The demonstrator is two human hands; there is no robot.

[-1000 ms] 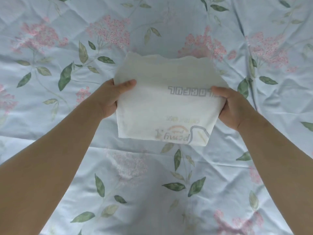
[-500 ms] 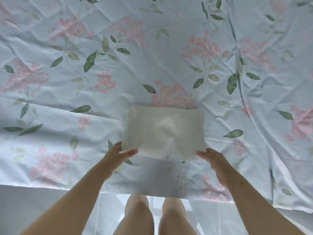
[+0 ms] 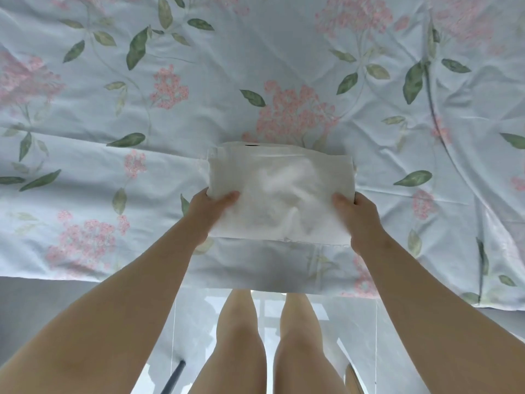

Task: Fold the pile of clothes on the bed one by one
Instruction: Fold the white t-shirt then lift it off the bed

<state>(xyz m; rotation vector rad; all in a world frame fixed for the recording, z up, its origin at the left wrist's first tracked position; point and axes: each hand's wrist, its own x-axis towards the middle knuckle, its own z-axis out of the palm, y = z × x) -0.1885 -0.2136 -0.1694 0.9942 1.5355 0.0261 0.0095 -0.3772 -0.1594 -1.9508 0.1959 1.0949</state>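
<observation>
A folded white garment (image 3: 279, 191) forms a compact rectangle near the front edge of the bed. My left hand (image 3: 208, 207) grips its left side, thumb on top. On the right side, my right hand (image 3: 356, 214) holds it the same way. The cloth is blurred in the middle. Its plain side faces up. No other clothes from the pile are in view.
The bed is covered by a pale blue sheet (image 3: 255, 66) printed with pink flowers and green leaves. Its front edge (image 3: 142, 280) hangs over a glossy tiled floor (image 3: 193, 322). My bare legs (image 3: 264, 345) stand against the bed below the garment.
The garment was folded once more, its printed side now hidden, and brought toward the bed's front edge. Both hands went from resting at its near corners to gripping its sides.
</observation>
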